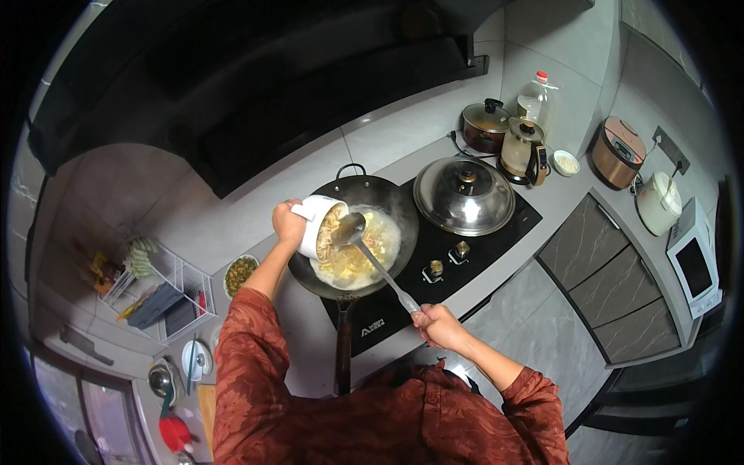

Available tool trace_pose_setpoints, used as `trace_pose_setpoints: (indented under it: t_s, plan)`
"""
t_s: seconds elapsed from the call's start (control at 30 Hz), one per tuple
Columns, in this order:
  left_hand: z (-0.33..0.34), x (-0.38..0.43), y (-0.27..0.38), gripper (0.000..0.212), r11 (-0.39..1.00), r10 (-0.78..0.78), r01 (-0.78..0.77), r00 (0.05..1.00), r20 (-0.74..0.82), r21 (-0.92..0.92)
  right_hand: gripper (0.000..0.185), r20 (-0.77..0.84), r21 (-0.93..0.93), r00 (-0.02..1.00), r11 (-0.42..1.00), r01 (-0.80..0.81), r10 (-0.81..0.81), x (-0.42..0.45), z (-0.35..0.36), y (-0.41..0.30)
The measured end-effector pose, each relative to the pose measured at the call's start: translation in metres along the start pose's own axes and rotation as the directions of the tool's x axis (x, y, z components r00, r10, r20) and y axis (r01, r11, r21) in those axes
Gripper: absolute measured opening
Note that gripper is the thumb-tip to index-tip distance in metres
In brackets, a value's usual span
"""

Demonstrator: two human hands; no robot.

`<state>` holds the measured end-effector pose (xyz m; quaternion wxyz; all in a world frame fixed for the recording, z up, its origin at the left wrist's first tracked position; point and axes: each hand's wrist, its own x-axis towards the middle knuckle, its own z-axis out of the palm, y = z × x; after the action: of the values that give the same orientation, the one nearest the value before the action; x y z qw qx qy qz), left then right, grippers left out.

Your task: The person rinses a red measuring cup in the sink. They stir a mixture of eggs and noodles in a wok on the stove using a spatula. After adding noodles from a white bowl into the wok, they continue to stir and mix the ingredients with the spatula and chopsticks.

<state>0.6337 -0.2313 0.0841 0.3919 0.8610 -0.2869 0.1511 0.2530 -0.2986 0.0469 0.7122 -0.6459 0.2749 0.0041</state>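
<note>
My left hand [289,224] grips the handle of a white pot [313,247], which is tipped over the left side of a wok [401,200]. Pale strips of food [330,229] lie in the pot's mouth. In my right hand [437,325] is the grey handle of a metal spatula [383,273]; its dark blade [350,228] is at the mouth of the pot. Cloudy liquid with yellowish pieces [372,264] fills the bottom of the wok. The wok sits on the left part of a black gas cooktop [383,331], its long handle [343,354] pointing towards me.
A domed steel lid [465,197] covers the right burner. Behind it stand an electric kettle [520,151] and a lidded pot [486,128]. A bowl of chopped greens [240,275] is left of the wok, beside a white wire rack [197,290]. The black range hood [337,110] hangs overhead.
</note>
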Motion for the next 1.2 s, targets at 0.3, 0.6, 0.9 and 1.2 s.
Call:
trace_pose_setpoints:
  t_s: [0.3, 0.6, 0.9, 1.2]
  plan:
    - [0.008, 0.007, 0.001, 0.020, 0.998, 0.023, -0.024, 1.000, 0.012, 0.059, 0.031, -0.040, 0.021, 0.998, 0.998, -0.058, 0.058, -0.010, -0.008, -0.002]
    - [0.009, 0.007, -0.005, 0.022, 0.995, 0.037, -0.030, 0.997, -0.073, 0.100, 0.027, -0.006, 0.103, 1.000, 0.995, 0.020, -0.020, -0.025, -0.011, -0.016]
    - [-0.005, 0.004, 0.013, 0.021, 0.994, 0.037, -0.033, 0.998, -0.042, 0.103, 0.034, -0.012, -0.372, 0.970, 0.901, 0.222, -0.245, 0.010, 0.003, 0.008]
    - [-0.011, 0.009, 0.025, 0.016, 0.965, 0.187, -0.181, 0.982, -0.014, 0.192, 0.036, -0.090, -0.451, 0.984, 0.887, 0.099, -0.156, -0.005, -0.013, 0.010]
